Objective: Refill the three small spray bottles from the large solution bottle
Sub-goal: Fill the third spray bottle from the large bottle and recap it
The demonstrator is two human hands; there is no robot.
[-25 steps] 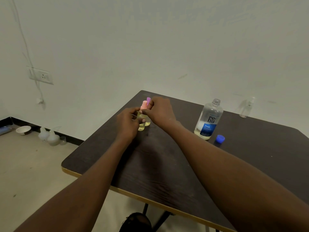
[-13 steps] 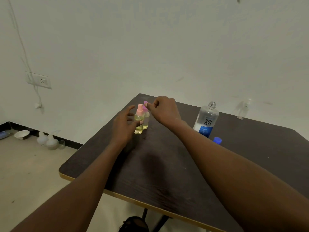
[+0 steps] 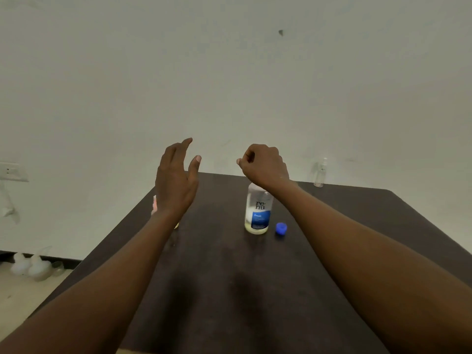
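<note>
Both my hands are raised above the dark table (image 3: 229, 290) and hold nothing. My left hand (image 3: 176, 177) has its fingers spread and straight. My right hand (image 3: 264, 163) has its fingers curled into a loose fist. The large solution bottle (image 3: 258, 213) stands uncapped below my right wrist, which hides its neck; a little yellowish liquid sits at its bottom. Its blue cap (image 3: 281, 228) lies just to its right. A clear small spray bottle (image 3: 320, 172) stands at the far edge. A pink-topped spray bottle (image 3: 154, 204) shows only as a sliver behind my left wrist.
The table stands against a white wall, with its left edge close to the hidden spray bottles. On the floor at the left stand white containers (image 3: 28, 267). A wall socket (image 3: 10, 171) is at the far left.
Both hands let go of the pink-topped spray bottles and rose above the table. My view shifted right, so the large bottle now sits near the middle.
</note>
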